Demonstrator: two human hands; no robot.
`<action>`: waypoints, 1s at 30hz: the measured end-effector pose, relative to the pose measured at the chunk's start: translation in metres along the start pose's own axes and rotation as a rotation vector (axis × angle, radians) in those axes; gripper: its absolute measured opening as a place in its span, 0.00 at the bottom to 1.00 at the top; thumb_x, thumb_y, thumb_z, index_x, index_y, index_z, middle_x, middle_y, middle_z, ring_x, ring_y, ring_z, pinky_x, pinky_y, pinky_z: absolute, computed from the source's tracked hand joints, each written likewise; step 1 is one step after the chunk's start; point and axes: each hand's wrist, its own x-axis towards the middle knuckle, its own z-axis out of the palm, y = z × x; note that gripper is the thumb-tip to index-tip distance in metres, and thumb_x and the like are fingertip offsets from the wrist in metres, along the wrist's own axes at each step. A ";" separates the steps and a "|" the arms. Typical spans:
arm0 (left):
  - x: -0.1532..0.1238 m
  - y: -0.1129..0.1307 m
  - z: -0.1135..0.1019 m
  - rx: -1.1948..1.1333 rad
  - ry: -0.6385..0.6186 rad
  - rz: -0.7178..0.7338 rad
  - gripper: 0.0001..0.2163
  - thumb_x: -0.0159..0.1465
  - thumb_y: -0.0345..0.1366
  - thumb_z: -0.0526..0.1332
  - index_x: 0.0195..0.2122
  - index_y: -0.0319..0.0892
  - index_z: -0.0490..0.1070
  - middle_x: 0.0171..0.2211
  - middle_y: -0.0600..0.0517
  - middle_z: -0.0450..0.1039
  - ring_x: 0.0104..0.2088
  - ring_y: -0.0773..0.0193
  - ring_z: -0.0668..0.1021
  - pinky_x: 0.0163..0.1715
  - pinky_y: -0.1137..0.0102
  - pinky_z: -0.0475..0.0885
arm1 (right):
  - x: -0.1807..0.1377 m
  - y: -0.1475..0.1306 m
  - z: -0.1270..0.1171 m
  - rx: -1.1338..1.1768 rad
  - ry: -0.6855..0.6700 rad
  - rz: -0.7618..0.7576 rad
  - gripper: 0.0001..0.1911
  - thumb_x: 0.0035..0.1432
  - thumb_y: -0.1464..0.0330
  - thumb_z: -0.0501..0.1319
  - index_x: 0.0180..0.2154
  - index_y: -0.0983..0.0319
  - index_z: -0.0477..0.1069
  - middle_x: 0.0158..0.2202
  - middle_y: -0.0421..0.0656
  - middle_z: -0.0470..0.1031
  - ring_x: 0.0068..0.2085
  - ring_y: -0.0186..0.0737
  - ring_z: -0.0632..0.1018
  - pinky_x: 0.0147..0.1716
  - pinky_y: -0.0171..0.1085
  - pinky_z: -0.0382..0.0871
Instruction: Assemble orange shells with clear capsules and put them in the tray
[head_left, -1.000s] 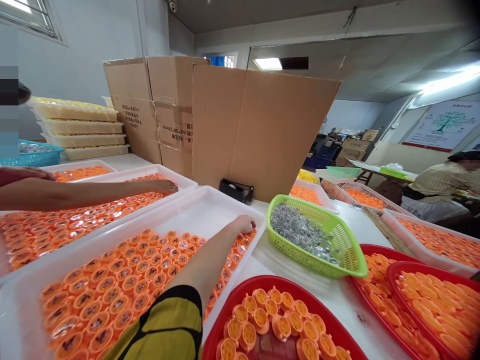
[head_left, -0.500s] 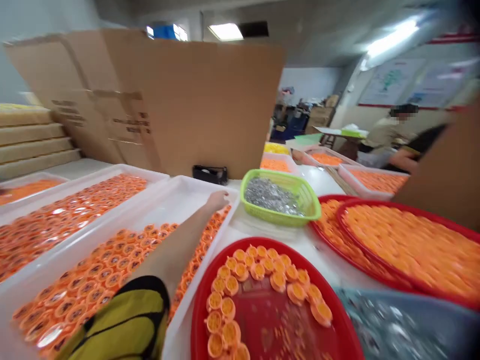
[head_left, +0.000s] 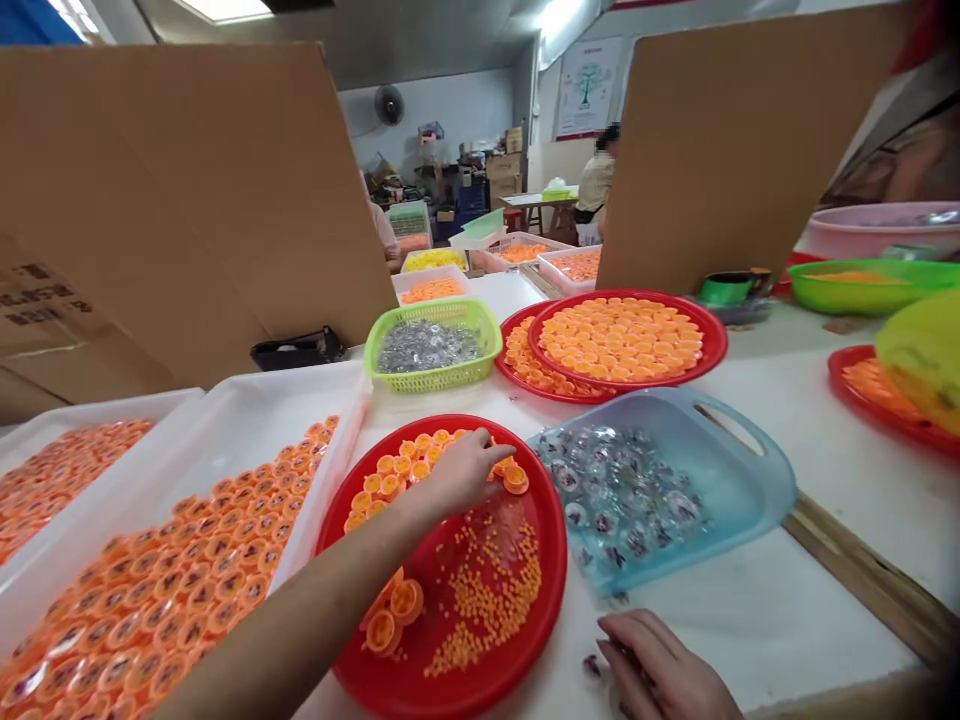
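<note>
Curling down, the left grip (head_left: 461, 475), hold unclear, sits on orange caps (head_left: 390, 478) along the red tray's rim (head_left: 551, 560); the half-closed right grip (head_left: 660, 670) lies just right of a clear piece (head_left: 592, 665).

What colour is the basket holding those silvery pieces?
The basket is lime green, clearest in the head view.

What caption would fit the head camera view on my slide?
Left hand touches orange caps on a red tray; right hand rests by a blue tray of clear pieces.
</note>
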 end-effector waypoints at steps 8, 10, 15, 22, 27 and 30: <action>0.005 0.022 0.021 0.021 0.022 -0.032 0.15 0.55 0.39 0.64 0.44 0.47 0.75 0.42 0.46 0.66 0.41 0.57 0.71 0.39 0.66 0.69 | -0.005 -0.011 0.001 0.079 0.006 0.079 0.10 0.64 0.73 0.49 0.45 0.60 0.65 0.36 0.45 0.71 0.36 0.41 0.76 0.35 0.37 0.72; -0.001 0.030 0.022 0.010 0.028 -0.033 0.13 0.54 0.40 0.65 0.41 0.45 0.75 0.42 0.46 0.66 0.42 0.56 0.71 0.39 0.66 0.69 | -0.006 -0.012 0.000 0.093 0.005 0.096 0.10 0.65 0.73 0.49 0.45 0.60 0.65 0.37 0.45 0.70 0.37 0.41 0.75 0.36 0.38 0.71; -0.023 0.045 0.023 -0.051 0.038 -0.076 0.07 0.53 0.34 0.62 0.34 0.42 0.71 0.38 0.48 0.70 0.40 0.57 0.71 0.37 0.66 0.68 | -0.003 -0.013 -0.004 0.104 -0.039 0.144 0.08 0.63 0.75 0.52 0.42 0.62 0.67 0.36 0.45 0.68 0.37 0.42 0.72 0.35 0.40 0.67; -0.063 0.052 0.015 -0.206 0.057 -0.219 0.07 0.56 0.35 0.60 0.36 0.42 0.69 0.32 0.52 0.74 0.31 0.64 0.74 0.31 0.71 0.67 | 0.020 -0.018 -0.005 -0.156 -0.415 0.070 0.04 0.51 0.74 0.66 0.30 0.62 0.72 0.33 0.44 0.71 0.37 0.47 0.71 0.35 0.42 0.65; -0.080 0.056 0.002 -0.390 0.145 -0.362 0.10 0.56 0.35 0.61 0.40 0.42 0.72 0.36 0.51 0.75 0.32 0.65 0.75 0.32 0.71 0.69 | 0.032 -0.016 -0.002 -0.201 -0.499 0.032 0.05 0.46 0.76 0.67 0.29 0.64 0.73 0.31 0.46 0.73 0.35 0.49 0.73 0.33 0.43 0.65; -0.082 0.053 -0.001 -0.380 0.206 -0.398 0.11 0.55 0.35 0.63 0.40 0.42 0.72 0.33 0.51 0.73 0.31 0.65 0.74 0.32 0.71 0.69 | 0.032 -0.013 -0.001 -0.167 -0.519 0.011 0.05 0.47 0.76 0.65 0.29 0.63 0.72 0.32 0.46 0.72 0.35 0.49 0.73 0.33 0.43 0.64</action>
